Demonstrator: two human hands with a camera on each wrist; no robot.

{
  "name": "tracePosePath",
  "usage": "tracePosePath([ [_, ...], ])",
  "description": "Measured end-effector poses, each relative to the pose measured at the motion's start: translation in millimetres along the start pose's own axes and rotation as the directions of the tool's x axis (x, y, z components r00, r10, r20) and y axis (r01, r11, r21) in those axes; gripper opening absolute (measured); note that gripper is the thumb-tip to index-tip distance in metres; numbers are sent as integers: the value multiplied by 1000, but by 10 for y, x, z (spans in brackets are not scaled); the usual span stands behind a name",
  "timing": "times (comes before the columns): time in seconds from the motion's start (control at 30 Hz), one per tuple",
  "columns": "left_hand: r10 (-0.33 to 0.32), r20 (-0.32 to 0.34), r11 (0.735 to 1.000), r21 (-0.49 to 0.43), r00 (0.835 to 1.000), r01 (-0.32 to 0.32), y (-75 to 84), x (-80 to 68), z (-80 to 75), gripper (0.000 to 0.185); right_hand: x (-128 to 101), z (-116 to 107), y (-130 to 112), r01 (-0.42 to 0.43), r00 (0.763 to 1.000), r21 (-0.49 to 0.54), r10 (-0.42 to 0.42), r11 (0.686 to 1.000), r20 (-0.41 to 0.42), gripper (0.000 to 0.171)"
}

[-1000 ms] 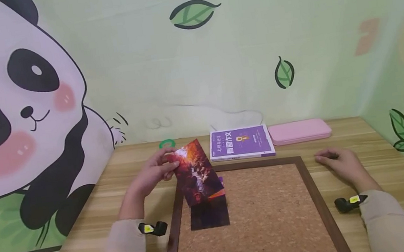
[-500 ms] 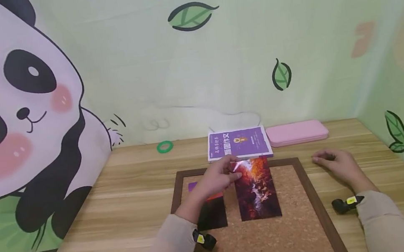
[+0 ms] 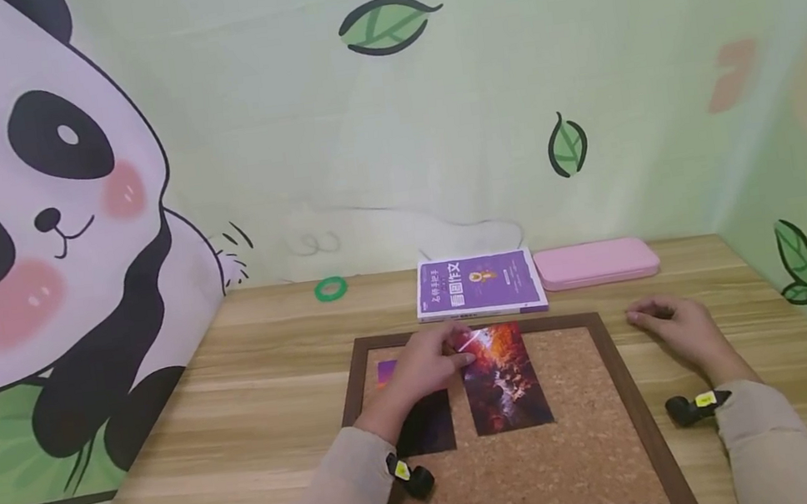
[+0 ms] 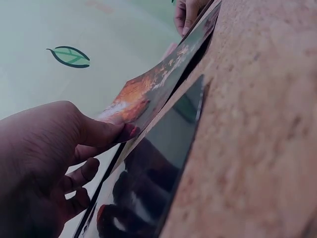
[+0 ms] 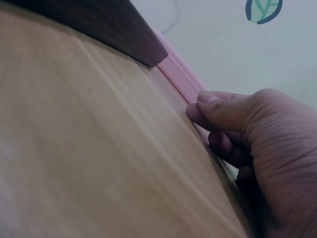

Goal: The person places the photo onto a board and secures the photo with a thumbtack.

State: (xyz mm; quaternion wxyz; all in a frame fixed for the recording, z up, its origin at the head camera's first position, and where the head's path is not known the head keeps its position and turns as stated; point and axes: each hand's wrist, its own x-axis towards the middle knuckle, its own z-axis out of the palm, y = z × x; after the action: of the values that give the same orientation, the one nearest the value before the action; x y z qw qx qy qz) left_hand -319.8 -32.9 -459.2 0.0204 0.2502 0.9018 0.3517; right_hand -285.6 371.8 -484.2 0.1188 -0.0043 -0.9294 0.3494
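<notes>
Light wooden counter [image 3: 241, 406] against a wall painted with a panda and green leaves. On it, square cork board with dark brown wooden frame [image 3: 592, 431], lying flat near the front edge.

Behind the board: purple paperback book [image 3: 479, 285] touching the frame's far side, and just beside it to the right a flat pink case [image 3: 596, 262]. Small green ring [image 3: 331, 288] well apart, far left by the wall.

On the cork: glossy orange-red picture card [image 3: 504, 378], upright rectangle, near the board's middle; its top-left corner lifted off the cork. Just left of it a darker picture card [image 3: 427, 430] lies flat, partly under the left forearm.

Left hand [image 3: 428, 362] pinches the orange-red card's top-left corner, thumb and fingertips [image 4: 106, 131] clamped on the edge. Right hand [image 3: 677, 327] rests on the counter right of the frame, fingers loosely curled, holding nothing; the pink case lies close beyond its fingertips [image 5: 208, 106].
</notes>
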Motion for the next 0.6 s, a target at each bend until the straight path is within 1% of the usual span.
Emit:
tracePosePath([
  [0.13, -4, 24, 999, 36, 1000, 3, -8, -4, 5, 31, 11, 5, 10, 14, 1000, -13, -14, 1000, -13, 38],
  [0.23, 12, 34, 997, 73, 999, -15, -11, -12, 5, 33, 13, 4, 12, 22, 1000, -21, -22, 1000, -15, 37],
  [0.43, 29, 63, 992, 124, 998, -36, -5, -24, 5, 38, 9, -14, -13, 17, 1000, -2, -18, 1000, -11, 39],
  [0.6, 14, 68, 988, 151, 998, -24, 18, -34, -10, 40, -1, -25, -33, 14, 1000, 4, -14, 1000, -22, 40],
])
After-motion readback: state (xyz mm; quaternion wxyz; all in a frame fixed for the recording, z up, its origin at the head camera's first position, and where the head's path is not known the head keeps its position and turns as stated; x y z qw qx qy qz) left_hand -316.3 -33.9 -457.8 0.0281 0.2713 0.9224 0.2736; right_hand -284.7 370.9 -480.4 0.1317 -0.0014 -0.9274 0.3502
